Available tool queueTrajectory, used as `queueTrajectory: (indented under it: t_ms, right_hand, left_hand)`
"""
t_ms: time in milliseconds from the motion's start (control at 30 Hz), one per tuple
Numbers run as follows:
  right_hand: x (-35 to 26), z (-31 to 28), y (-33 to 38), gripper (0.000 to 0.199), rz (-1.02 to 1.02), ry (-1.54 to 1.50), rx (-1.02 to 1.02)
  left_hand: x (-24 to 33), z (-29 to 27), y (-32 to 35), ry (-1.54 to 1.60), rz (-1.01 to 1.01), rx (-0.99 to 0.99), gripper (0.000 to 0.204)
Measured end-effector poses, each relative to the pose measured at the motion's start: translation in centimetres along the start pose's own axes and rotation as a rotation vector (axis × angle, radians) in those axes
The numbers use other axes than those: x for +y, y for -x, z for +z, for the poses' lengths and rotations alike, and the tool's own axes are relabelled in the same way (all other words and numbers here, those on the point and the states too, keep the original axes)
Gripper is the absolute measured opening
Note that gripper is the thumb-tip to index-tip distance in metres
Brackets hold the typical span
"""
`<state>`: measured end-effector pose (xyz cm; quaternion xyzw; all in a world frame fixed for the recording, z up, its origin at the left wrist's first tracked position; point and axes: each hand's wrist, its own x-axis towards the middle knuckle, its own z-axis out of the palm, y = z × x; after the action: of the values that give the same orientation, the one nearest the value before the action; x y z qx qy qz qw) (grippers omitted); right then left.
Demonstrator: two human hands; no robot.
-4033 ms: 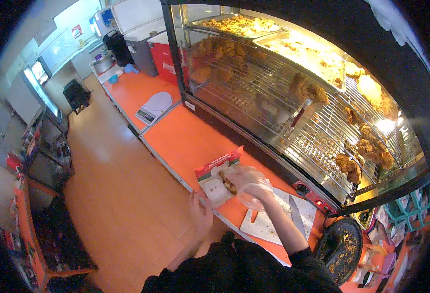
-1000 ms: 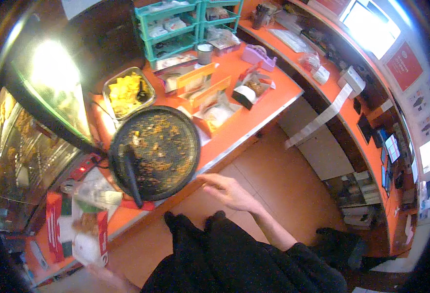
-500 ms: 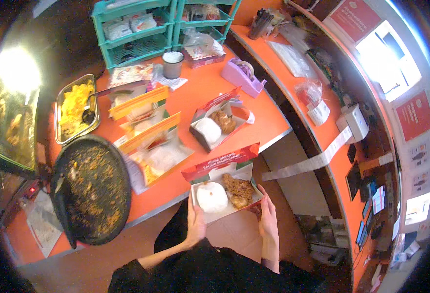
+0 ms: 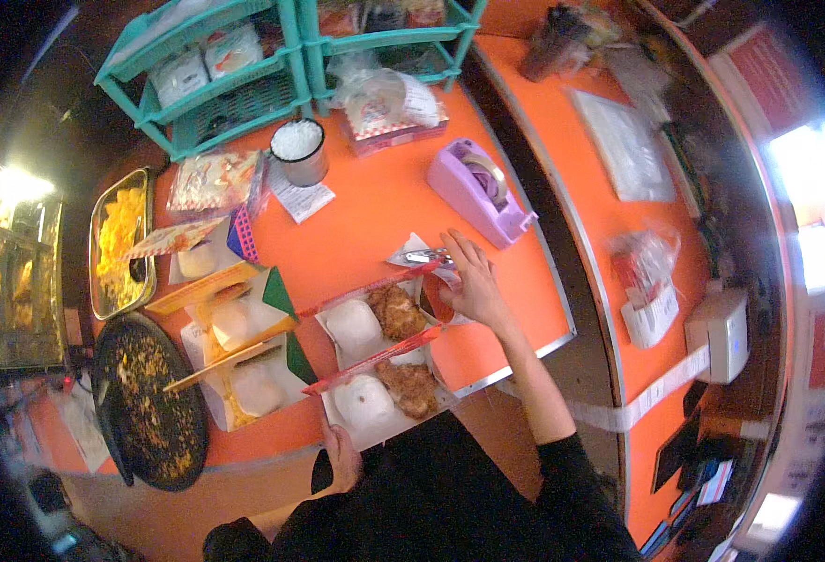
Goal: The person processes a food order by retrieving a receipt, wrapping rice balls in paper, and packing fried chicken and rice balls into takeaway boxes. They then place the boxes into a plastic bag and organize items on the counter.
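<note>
The nearer open meal box (image 4: pixel 381 433), holding a round white rice mound (image 4: pixel 364 401) and a brown fried chicken piece (image 4: pixel 410 389), now stands at the table's front edge. My left hand (image 4: pixel 342 459) grips its near left corner. Just behind it is a second such box (image 4: pixel 335 347), also with rice and chicken. Past the boxes' right side, my right hand (image 4: pixel 471 283) reaches with fingers stretched out and apart. Its fingertips are beside a small shiny metal item (image 4: pixel 426 255) lying on white paper; its kind is unclear.
Several cardboard boxes with food (image 4: pixel 248 386) stand left of mine. A dark round pan (image 4: pixel 155 403) and a metal tray of yellow food (image 4: pixel 120 239) lie farther left. Behind are a purple tape dispenser (image 4: pixel 478 192), a cup (image 4: pixel 300 155) and teal shelves (image 4: pixel 230 89).
The nearer box has come down from both hands onto the table, against the other box. My right hand has left it and moved forward to the metal item; my left hand stays on it.
</note>
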<state>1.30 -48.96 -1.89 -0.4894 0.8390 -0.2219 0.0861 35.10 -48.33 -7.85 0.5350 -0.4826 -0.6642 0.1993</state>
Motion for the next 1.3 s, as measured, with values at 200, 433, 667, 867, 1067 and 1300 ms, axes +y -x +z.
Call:
queueTrajectory:
  t_ms: [200,433,667,867,1067,1300]
  right_hand:
    - [3.2,1.0,-1.7,0.078,-0.311,0.128,-0.381]
    - [6.9,-1.8,2.4,0.079,-0.223,0.272,-0.525]
    - [9.1,-2.3,1.7,0.059,-0.064,-0.414,-0.434]
    - [9.8,-1.8,1.3,0.047,-0.356,0.111,-0.350]
    - [9.4,-0.7,-1.7,0.050,-0.370,0.080,-0.193]
    - [11.8,-2.6,0.0,0.035,-0.380,-0.096,-0.138]
  left_hand:
    - [2.2,1.5,1.5,0.065,-0.042,0.121,0.047]
    - [5.7,6.7,-1.4,0.062,0.016,0.228,0.044]
    - [10.5,11.3,-8.2,-0.094,0.265,0.494,0.042]
    - [10.0,16.9,-5.4,-0.658,0.889,0.579,0.038]
    - [7.9,24.0,-7.3,-0.799,0.635,-0.050,0.065]
    - [7.0,23.2,-8.2,-0.974,0.683,-0.088,0.088]
